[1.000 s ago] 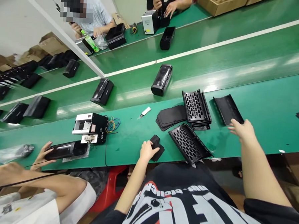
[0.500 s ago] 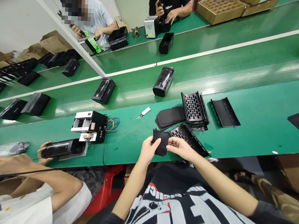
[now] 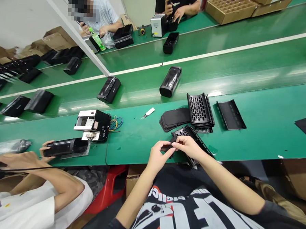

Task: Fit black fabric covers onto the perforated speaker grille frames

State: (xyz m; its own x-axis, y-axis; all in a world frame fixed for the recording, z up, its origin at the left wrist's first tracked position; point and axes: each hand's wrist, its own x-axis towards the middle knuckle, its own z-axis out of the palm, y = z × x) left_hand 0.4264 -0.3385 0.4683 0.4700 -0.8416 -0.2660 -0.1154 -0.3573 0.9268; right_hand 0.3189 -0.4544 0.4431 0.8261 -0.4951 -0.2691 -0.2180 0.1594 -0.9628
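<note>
My left hand [image 3: 158, 155] pinches a thin black sheet [image 3: 173, 140], seen nearly edge-on and largely covered by the fingers. My right hand [image 3: 188, 146] closes its thumb and fingers on the same sheet from the other side. Just beyond, partly behind my right hand, lies a black perforated cover [image 3: 199, 141]. Further back is a fanned pile of flat black sheets [image 3: 175, 117]. Beside that pile stand several stacked perforated covers [image 3: 199, 108], and to their right a single curved black cover [image 3: 230, 114] lies with its inner side up.
A white-handled cutter [image 3: 150, 111] lies left of the sheets. Left of it sits a small black-and-white machine [image 3: 97, 123] with coiled wires. A co-worker's hand [image 3: 45, 150] holds a black speaker-like casing [image 3: 64, 147]. More casings [image 3: 170, 82] rest on the green conveyor [image 3: 136, 81].
The black sheet has turned from facing me to nearly edge-on. My hands have come closer together, the left moving right. The view has shifted slightly.
</note>
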